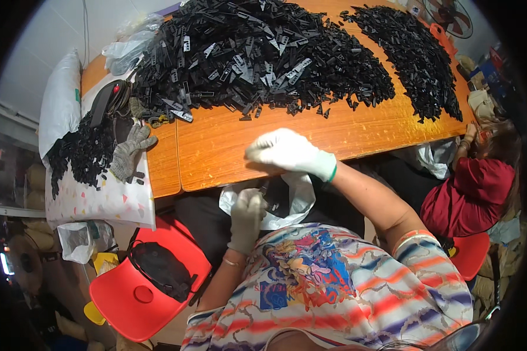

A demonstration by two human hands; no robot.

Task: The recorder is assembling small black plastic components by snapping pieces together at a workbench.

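Note:
My left hand (247, 217), in a grey-white knit glove, is closed above my lap by the mouth of a white plastic bag (301, 199). A small dark piece (264, 188) pokes up at its fingertips. My right hand (286, 152), in a white glove with a green cuff, hovers over the table's near edge. Its fingers are bent together; glare hides anything between them. Black parts lie inside the bag. A large heap of small black plastic parts (240, 58) covers the far side of the wooden table (216, 146).
A second black heap (416, 58) lies far right. At left are a smaller pile (82, 152), a loose grey glove (130, 153) and a white sack (62, 99). A red chair (152, 310) carries a black bag (161, 269). A person in a maroon shirt (471, 193) sits at right.

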